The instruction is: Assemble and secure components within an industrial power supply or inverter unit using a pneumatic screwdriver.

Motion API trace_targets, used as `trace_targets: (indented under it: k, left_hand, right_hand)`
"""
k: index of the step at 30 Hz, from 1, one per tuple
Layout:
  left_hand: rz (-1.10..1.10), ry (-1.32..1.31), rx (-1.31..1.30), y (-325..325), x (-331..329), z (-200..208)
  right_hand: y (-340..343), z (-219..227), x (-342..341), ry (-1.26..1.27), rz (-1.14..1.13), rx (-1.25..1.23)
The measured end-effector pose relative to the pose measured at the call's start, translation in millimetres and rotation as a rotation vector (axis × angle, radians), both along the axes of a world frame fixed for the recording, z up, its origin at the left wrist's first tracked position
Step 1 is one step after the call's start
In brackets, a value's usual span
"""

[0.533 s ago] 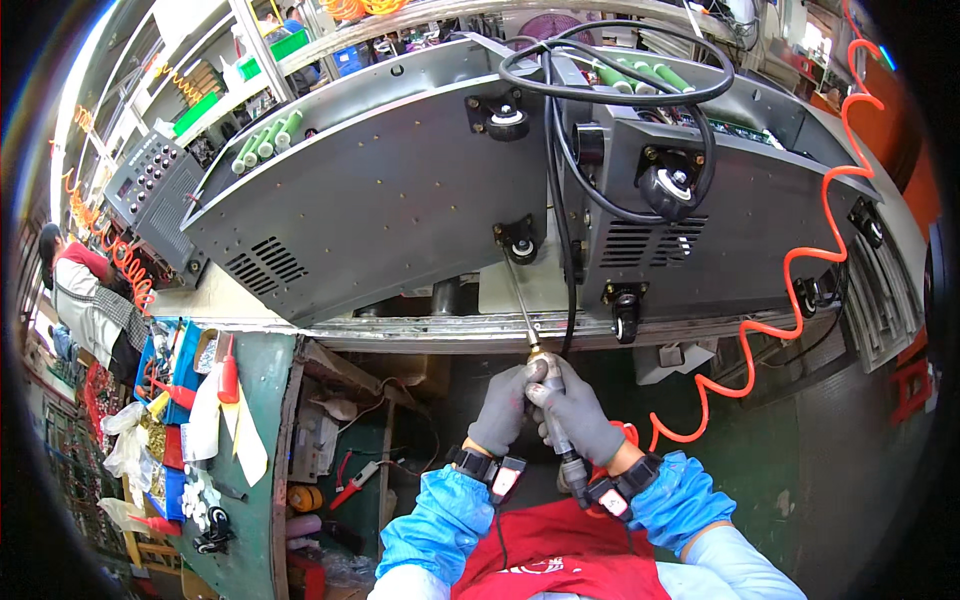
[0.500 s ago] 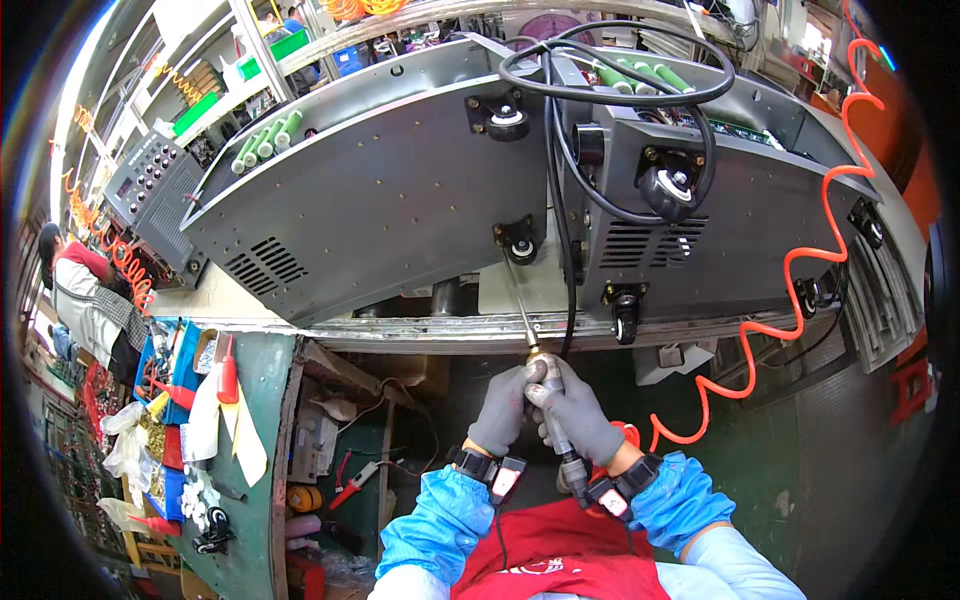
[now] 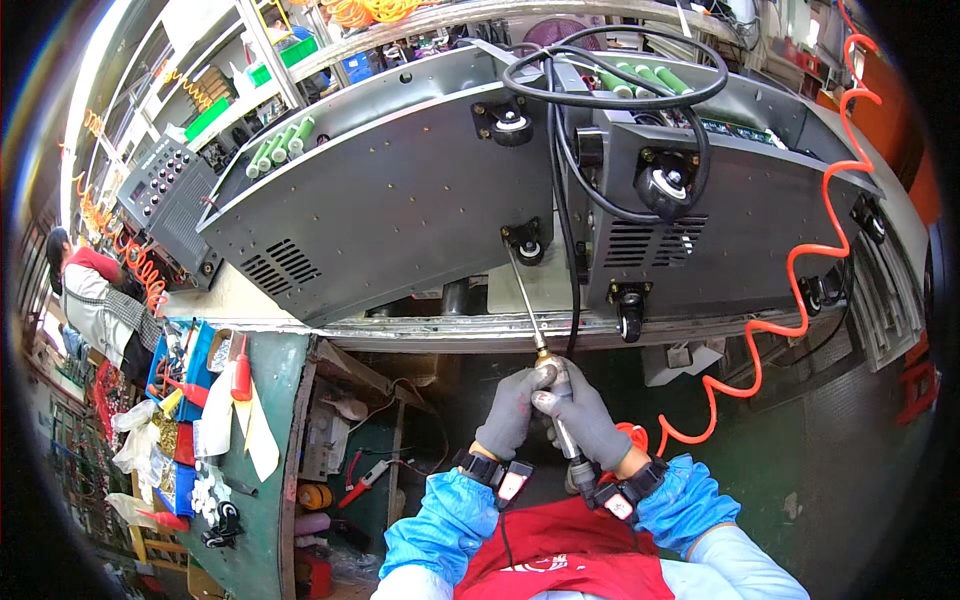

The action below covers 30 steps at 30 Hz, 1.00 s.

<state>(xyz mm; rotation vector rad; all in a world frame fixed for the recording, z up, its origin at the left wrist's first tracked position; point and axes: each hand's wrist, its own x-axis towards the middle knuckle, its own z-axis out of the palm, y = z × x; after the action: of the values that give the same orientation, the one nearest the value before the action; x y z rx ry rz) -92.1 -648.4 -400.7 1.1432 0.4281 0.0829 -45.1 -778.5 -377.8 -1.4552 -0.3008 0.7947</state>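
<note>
Both my hands, in grey gloves, are wrapped round a pneumatic screwdriver (image 3: 566, 428) held in front of my body. My left hand (image 3: 512, 412) grips it near its brass-coloured front end, and my right hand (image 3: 584, 416) closes round its body from the other side. The long thin bit (image 3: 526, 300) points away from me. Its tip reaches the mounting plate of a black caster (image 3: 528, 242) at the near edge of the left dark grey metal cabinet (image 3: 390, 200); exact contact is too small to tell.
A second grey cabinet (image 3: 740, 225) with casters stands to the right, a coiled black cable (image 3: 620, 100) over it. An orange coiled air hose (image 3: 755, 335) hangs at the right. The green bench (image 3: 262, 500) at left holds parts bins (image 3: 182, 480). A co-worker (image 3: 95, 295) stands far left.
The view has shifted slightly, so the cabinets and bench sit a little further right. My hands keep the same grip on the screwdriver, its tip still at the same caster.
</note>
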Motion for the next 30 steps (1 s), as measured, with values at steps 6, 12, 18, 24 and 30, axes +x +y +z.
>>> trace_targets:
  k: [6, 12, 18, 24, 30]
  left_hand:
    - [-0.006, 0.05, -0.026, 5, 0, 7]
    - [-0.005, 0.042, -0.04, 8, 4, 10]
    - [-0.037, 0.046, -0.024, 10, 5, 4]
    - [-0.046, 0.099, 0.072, 13, 8, -10]
    - [-0.212, 0.131, 0.162, 18, 9, 13]
  right_hand:
    - [2, 7, 2, -0.017, 0.02, 0.028]
    - [5, 5, 6, -0.009, 0.015, 0.05]
    - [3, 1, 9, 0.025, 0.025, 0.059]
    - [2, -9, 11, 0.162, 0.047, 0.068]
    - [-3, -23, 11, 0.574, 0.095, 0.337]
